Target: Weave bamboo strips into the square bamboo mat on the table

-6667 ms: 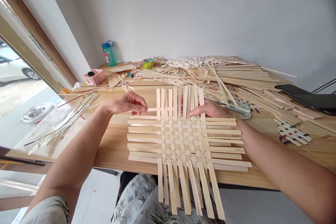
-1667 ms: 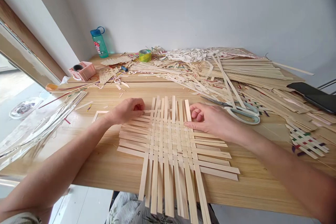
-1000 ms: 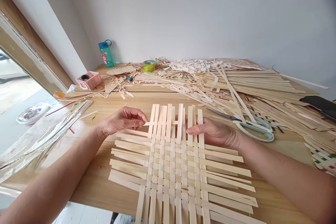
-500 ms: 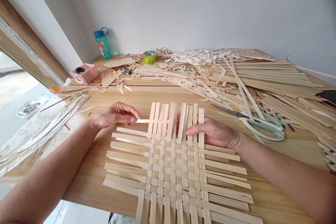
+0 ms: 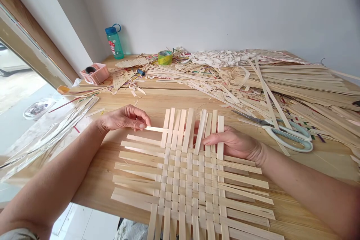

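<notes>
A half-woven mat of pale, flat wooden strips [image 5: 191, 180] lies in front of me, its loose ends sticking out on all sides. Left of its far edge, my left hand [image 5: 126, 118] pinches the end of a narrow strip [image 5: 156, 129] between thumb and fingers. That strip runs rightward among the upright far ends of the mat; its other end is hidden. At the far right corner, my right hand [image 5: 237, 141] grips several of those upright ends, the thumb in front and the fingers mostly hidden behind them.
Scissors [image 5: 289, 135] with pale handles lie right of my right hand. Behind are heaped strips and scraps [image 5: 225, 90], a roll of tape [image 5: 165, 58], a pink basket [image 5: 97, 75] and a teal bottle [image 5: 115, 45]. Clear plastic-like strips [image 5: 67, 123] lie at left.
The whole view has shifted slightly, so things on the table appear farther right. My left hand is a little farther from the mat, with more of the narrow strip showing. Both grips stay the same.
</notes>
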`<action>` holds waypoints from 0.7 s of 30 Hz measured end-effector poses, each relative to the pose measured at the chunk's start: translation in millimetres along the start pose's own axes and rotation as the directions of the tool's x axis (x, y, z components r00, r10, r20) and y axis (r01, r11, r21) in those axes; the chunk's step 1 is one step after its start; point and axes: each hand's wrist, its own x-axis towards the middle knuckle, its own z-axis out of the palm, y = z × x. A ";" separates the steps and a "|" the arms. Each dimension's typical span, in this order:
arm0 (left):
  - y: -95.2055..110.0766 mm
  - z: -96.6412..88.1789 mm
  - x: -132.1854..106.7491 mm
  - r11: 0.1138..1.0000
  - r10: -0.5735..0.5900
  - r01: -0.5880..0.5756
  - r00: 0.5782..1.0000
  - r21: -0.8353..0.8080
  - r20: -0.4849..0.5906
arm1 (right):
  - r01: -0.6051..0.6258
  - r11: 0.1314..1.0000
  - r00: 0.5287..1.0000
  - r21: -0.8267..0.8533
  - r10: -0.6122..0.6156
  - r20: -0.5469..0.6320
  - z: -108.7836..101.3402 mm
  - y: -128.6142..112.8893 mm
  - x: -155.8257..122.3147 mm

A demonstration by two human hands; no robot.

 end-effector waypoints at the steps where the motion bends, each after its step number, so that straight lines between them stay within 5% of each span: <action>1: 0.4 0.5 0.0 1.000 -0.002 0.002 1.000 -0.005 0.002 | -0.003 1.000 1.000 0.002 0.003 -0.007 0.5 0.2 0.0; 21: -2.4 1.5 7.3 0.996 -0.083 0.086 0.990 -0.023 0.111 | -0.037 0.996 0.998 0.086 0.032 0.060 3.8 0.4 0.4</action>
